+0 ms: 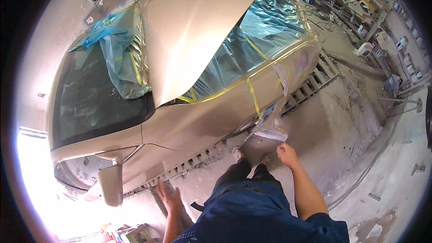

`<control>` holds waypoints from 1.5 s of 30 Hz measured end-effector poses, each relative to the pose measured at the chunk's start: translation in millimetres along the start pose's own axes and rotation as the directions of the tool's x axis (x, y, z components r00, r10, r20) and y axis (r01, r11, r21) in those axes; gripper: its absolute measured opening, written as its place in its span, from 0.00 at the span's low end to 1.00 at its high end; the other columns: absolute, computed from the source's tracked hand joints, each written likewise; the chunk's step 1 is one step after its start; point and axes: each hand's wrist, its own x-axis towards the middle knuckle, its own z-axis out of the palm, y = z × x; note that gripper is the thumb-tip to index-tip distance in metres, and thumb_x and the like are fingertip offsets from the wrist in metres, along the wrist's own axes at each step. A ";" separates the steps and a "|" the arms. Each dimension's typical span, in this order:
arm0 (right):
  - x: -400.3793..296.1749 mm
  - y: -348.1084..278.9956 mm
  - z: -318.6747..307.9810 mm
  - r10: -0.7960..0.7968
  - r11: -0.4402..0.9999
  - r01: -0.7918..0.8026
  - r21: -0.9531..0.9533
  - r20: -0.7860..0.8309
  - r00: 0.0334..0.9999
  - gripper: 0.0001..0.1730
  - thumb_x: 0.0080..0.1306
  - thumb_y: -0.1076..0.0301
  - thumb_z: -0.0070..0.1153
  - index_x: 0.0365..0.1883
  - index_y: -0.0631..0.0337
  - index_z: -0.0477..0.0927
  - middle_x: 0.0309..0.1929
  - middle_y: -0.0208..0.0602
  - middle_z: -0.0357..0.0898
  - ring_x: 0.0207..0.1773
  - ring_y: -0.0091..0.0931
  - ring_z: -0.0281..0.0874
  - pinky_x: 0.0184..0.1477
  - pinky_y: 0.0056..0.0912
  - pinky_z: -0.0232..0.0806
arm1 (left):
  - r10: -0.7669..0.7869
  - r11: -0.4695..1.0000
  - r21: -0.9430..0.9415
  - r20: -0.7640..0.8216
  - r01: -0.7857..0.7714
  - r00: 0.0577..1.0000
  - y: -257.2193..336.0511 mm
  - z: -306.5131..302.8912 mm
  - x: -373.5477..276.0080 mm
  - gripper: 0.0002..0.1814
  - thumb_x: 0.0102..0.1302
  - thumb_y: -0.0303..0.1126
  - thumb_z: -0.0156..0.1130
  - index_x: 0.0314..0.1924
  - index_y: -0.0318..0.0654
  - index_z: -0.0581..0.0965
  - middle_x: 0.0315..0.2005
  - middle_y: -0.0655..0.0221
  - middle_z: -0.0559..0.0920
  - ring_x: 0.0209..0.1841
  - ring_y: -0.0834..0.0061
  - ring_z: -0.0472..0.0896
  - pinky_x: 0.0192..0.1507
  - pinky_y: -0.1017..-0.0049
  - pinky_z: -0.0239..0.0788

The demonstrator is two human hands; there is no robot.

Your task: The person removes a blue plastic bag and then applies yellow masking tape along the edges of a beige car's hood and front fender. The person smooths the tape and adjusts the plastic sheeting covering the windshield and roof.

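Observation:
My left hand point(168, 195) hangs at the lower left with its fingers apart and nothing in it. It is over the floor near the side mirror point(110, 185) of a beige car. My right hand point(287, 154) is curled into a loose fist in front of me, with no object showing in it. Just beyond it a pale plastic sheet or bag point(271, 129) hangs low beside the front fender point(199, 125). The hood point(182, 30) stands raised. Blue-tinted masking film point(233, 60), edged with yellow tape point(253, 98), covers the engine bay.
More film point(118, 54) lies bunched on the windshield point(98, 104). A slotted floor grate point(312, 79) runs along the car. Shelves point(378, 23) with cans and bottles line the right wall. A hose point(368, 167) trails over the floor. Assorted items point(135, 233) sit at lower left.

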 end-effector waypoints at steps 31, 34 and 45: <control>149.4 -258.6 -12.4 -0.050 0.945 0.038 0.326 0.028 0.998 0.13 0.58 0.63 0.58 0.34 0.64 0.75 0.30 0.43 0.79 0.31 0.32 0.79 0.33 0.36 0.70 | 0.061 0.915 -0.389 0.402 0.110 0.914 108.3 113.4 108.8 0.15 0.62 0.31 0.60 0.48 0.33 0.78 0.41 0.56 0.81 0.40 0.64 0.83 0.45 0.69 0.74; 148.4 -265.8 -35.2 -0.165 0.789 0.009 0.615 0.197 0.966 0.09 0.62 0.69 0.54 0.38 0.61 0.69 0.26 0.30 0.69 0.22 0.20 0.66 0.23 0.26 0.61 | 0.058 0.929 -0.356 0.400 0.096 0.915 133.6 114.2 102.7 0.15 0.62 0.31 0.61 0.48 0.33 0.78 0.41 0.56 0.82 0.40 0.64 0.83 0.45 0.69 0.74; 152.4 -278.7 -237.4 -0.483 0.246 -0.134 0.960 0.241 0.842 0.11 0.58 0.75 0.50 0.40 0.54 0.73 0.23 0.24 0.70 0.18 0.14 0.59 0.22 0.20 0.56 | 0.028 0.943 -0.307 0.454 0.127 0.890 314.3 134.8 81.6 0.17 0.65 0.35 0.60 0.51 0.33 0.78 0.42 0.57 0.83 0.45 0.67 0.82 0.50 0.71 0.72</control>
